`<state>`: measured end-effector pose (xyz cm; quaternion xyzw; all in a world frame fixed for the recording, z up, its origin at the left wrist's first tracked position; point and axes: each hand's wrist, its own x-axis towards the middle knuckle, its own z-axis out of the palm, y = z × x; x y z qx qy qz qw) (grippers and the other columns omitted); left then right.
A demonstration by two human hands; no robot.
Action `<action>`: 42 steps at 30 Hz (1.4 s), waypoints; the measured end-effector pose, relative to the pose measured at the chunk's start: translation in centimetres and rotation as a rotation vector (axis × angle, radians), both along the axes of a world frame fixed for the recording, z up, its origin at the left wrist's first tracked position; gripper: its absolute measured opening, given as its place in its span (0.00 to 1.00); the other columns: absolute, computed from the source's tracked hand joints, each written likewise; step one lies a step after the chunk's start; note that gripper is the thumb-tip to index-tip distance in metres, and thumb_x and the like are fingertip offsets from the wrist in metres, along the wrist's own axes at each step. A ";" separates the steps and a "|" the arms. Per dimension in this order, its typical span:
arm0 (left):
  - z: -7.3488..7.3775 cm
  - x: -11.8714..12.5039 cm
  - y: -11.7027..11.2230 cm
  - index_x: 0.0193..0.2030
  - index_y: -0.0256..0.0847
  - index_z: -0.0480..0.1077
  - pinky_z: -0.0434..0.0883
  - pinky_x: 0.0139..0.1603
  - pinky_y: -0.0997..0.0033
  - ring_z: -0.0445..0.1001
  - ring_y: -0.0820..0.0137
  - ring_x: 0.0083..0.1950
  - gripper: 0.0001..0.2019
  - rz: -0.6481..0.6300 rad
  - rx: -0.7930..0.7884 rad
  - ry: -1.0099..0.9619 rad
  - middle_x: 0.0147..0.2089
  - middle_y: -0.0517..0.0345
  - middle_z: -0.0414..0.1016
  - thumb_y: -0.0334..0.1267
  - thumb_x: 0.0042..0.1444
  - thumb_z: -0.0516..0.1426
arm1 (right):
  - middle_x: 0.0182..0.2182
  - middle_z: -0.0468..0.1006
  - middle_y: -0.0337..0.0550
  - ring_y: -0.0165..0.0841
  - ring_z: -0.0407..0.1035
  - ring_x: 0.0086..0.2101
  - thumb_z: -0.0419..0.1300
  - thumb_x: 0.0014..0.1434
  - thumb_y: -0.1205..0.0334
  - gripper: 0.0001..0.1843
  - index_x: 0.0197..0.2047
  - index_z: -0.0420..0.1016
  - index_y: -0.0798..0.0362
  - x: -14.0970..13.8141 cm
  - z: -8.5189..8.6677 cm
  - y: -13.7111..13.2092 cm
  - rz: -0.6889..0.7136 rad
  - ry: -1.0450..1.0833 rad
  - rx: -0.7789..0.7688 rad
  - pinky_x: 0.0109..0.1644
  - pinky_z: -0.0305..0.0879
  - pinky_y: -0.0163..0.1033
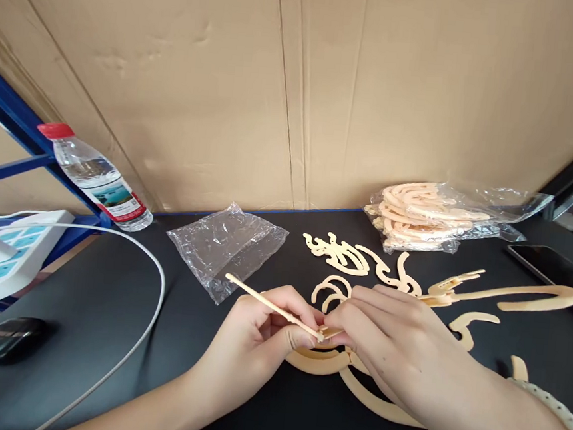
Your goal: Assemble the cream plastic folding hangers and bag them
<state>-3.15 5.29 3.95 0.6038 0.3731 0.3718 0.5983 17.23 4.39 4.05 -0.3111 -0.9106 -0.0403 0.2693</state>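
My left hand (pixel 260 340) pinches a thin, pale wooden piece (pixel 263 300), seen edge-on and pointing up to the left. Close against it, my right hand (pixel 391 338) has its fingers closed on another small wooden piece (pixel 334 331), mostly hidden by the fingers. The two pieces meet between my fingertips; whether they are joined I cannot tell. Curved wooden pieces (pixel 380 404) lie under and in front of my hands. Behind them are a lattice-like wooden piece (pixel 338 253), several small hooked pieces (pixel 396 275) and a partly assembled wooden part with a long loop (pixel 535 295).
A clear plastic bag (pixel 228 250) lies behind my left hand. At the back right rests a bag of wooden pieces (pixel 422 213), beside a phone (pixel 557 272). On the left are a water bottle (pixel 103 182), a mouse (pixel 4 341), a white cable (pixel 159 297) and a power strip (pixel 17 252).
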 end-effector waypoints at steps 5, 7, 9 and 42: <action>0.0 0.4 -0.3 0.27 0.40 0.75 0.74 0.35 0.74 0.79 0.69 0.33 0.06 0.079 0.104 0.096 0.29 0.58 0.79 0.28 0.53 0.61 | 0.22 0.66 0.37 0.30 0.55 0.23 0.47 0.63 0.78 0.15 0.28 0.66 0.56 -0.3 0.0 -0.3 0.015 0.015 0.007 0.28 0.47 0.38; 0.1 0.6 -0.5 0.26 0.39 0.76 0.73 0.33 0.76 0.78 0.70 0.31 0.07 0.096 0.129 0.119 0.27 0.59 0.78 0.26 0.52 0.60 | 0.22 0.65 0.36 0.30 0.54 0.23 0.47 0.64 0.77 0.15 0.28 0.65 0.55 -0.4 0.1 -0.5 0.023 0.014 -0.006 0.28 0.46 0.38; 0.2 0.7 -0.5 0.27 0.39 0.76 0.74 0.33 0.75 0.78 0.70 0.30 0.07 0.096 0.142 0.125 0.27 0.59 0.77 0.25 0.52 0.60 | 0.22 0.65 0.36 0.29 0.55 0.23 0.48 0.65 0.76 0.14 0.29 0.66 0.55 -0.5 0.0 -0.6 0.025 0.030 -0.052 0.28 0.48 0.38; 0.4 0.6 0.2 0.26 0.34 0.71 0.78 0.32 0.72 0.81 0.68 0.28 0.15 -0.030 -0.206 -0.111 0.25 0.56 0.79 0.40 0.44 0.70 | 0.22 0.70 0.38 0.31 0.62 0.24 0.46 0.61 0.76 0.15 0.31 0.70 0.54 0.2 1.1 -0.2 0.033 0.040 -0.023 0.27 0.54 0.37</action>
